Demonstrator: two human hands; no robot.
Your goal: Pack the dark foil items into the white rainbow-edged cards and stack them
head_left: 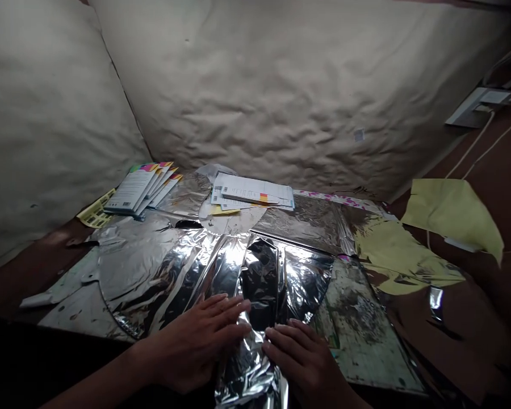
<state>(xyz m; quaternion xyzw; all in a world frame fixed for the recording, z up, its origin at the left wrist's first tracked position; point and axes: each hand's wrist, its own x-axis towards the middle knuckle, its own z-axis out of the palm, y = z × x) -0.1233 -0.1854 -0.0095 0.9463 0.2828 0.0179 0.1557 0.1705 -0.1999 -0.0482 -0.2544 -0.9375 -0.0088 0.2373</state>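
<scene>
Head view: the left hand (191, 346) and right hand (302, 358) are pressing on a crinkled silver foil sheet (255, 284), fingers lying flat, apparently not gripping, while the foil is lying across a stained pale board (360, 324).

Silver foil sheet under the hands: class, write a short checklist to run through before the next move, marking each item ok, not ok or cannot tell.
Left hand lying flat on the silver foil sheet: ok.
Right hand resting on the foil: ok.
Foil smooth beneath the hands: not ok, it is creased and crumpled.
Printed papers and leaflets apart from the hands: ok.
Near end of the foil lying straight: cannot tell, it runs out of view.
</scene>
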